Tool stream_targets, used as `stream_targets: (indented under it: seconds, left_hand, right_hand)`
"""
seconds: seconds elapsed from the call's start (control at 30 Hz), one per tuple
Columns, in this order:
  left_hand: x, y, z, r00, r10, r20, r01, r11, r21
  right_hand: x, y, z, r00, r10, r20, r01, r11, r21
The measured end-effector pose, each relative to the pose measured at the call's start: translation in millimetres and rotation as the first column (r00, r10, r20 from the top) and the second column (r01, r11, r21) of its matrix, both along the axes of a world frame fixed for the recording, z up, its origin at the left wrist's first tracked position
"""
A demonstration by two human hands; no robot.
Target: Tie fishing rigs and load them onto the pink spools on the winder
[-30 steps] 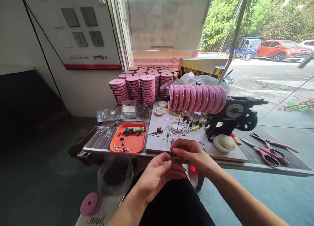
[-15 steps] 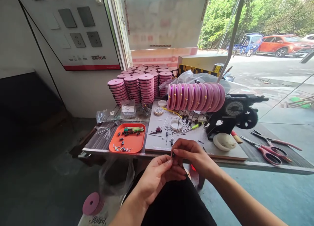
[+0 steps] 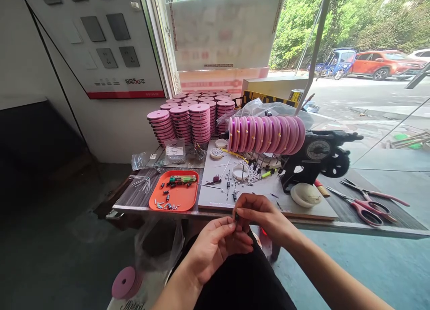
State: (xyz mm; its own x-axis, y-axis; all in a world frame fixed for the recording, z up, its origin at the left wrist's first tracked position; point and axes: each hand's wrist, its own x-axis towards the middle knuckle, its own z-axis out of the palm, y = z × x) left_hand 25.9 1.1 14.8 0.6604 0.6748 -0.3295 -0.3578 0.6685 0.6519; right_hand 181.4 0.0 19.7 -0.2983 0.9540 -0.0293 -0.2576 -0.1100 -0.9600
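Close to the table's front edge, my left hand [image 3: 213,245] and my right hand [image 3: 264,213] meet at their fingertips. Pinched between them is a small black part [image 3: 237,216], mostly covered by the fingers, so its kind is hard to make out. The left hand's thumb and forefinger press together at its lower end, while the right hand's thumb and forefinger grip it from above. Just beyond the hands, similar small dark parts with thin wires [image 3: 234,196] lie on a light board [image 3: 211,195].
Left of the board sits an orange tray [image 3: 156,202] with small parts. A black winding device [image 3: 317,151] carries a row of pink spools [image 3: 265,134]. Stacked pink spools [image 3: 199,122] stand behind. Scissors [image 3: 367,211] and a white bowl [image 3: 305,195] lie right.
The view has shifted very slightly. Both hands stay together around the small black part, with only slight finger movement.
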Motion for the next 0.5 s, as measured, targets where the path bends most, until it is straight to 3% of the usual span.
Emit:
stream_targets:
  seconds: [0.5]
  left_hand:
    - [-0.5,-1.0,-5.4,0.999,-0.041,0.003,0.041,0.999,-0.025]
  right_hand:
    - [1.6,0.0,-2.2,1.0,0.029,-0.011,-0.029,1.0,-0.005]
